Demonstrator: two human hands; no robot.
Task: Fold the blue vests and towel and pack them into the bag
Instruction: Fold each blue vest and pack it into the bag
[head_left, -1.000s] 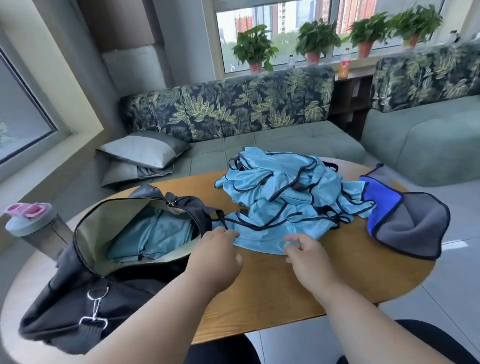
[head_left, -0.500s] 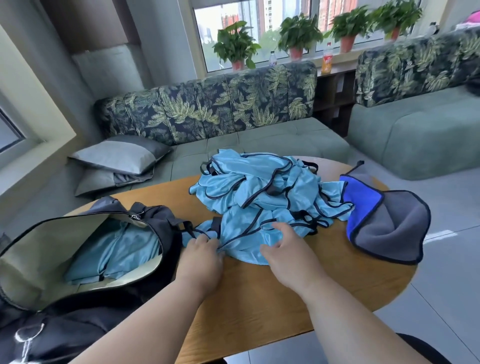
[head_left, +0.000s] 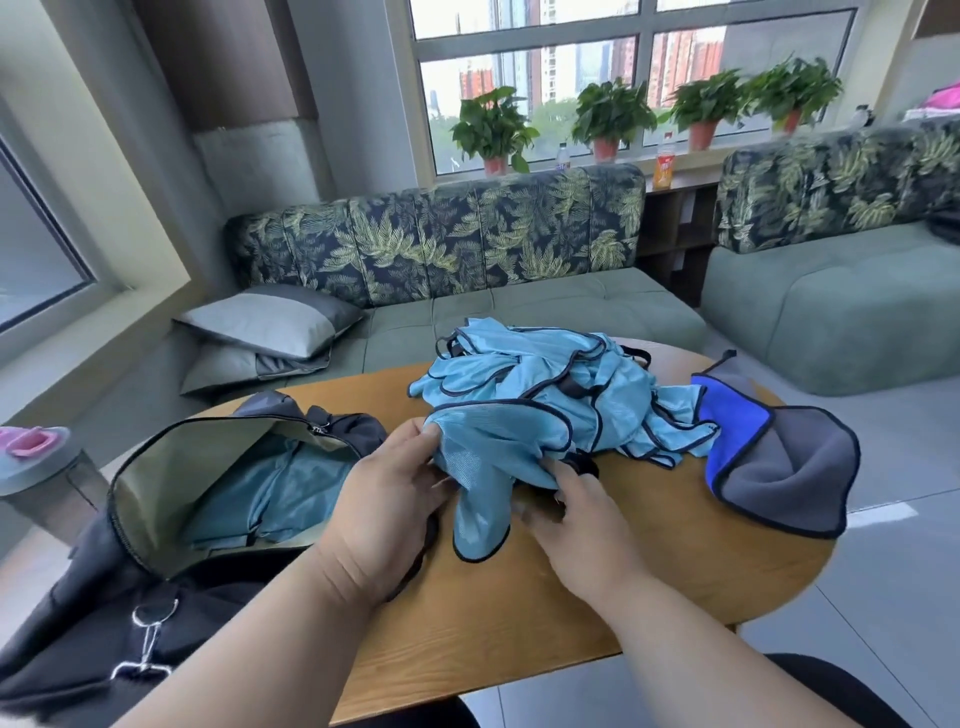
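Blue cloth already lies inside the open bag (head_left: 171, 499), so packing is under way. Left hand (head_left: 387, 499) and right hand (head_left: 576, 514) both pinch one vest (head_left: 493, 447) at the pile (head_left: 545, 374) on the table (head_left: 519, 613); the towel (head_left: 779, 462) waits unfolded beside it

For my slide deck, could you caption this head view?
Both hands, left hand and right hand, grip a blue vest beside the open bag on the wooden table.
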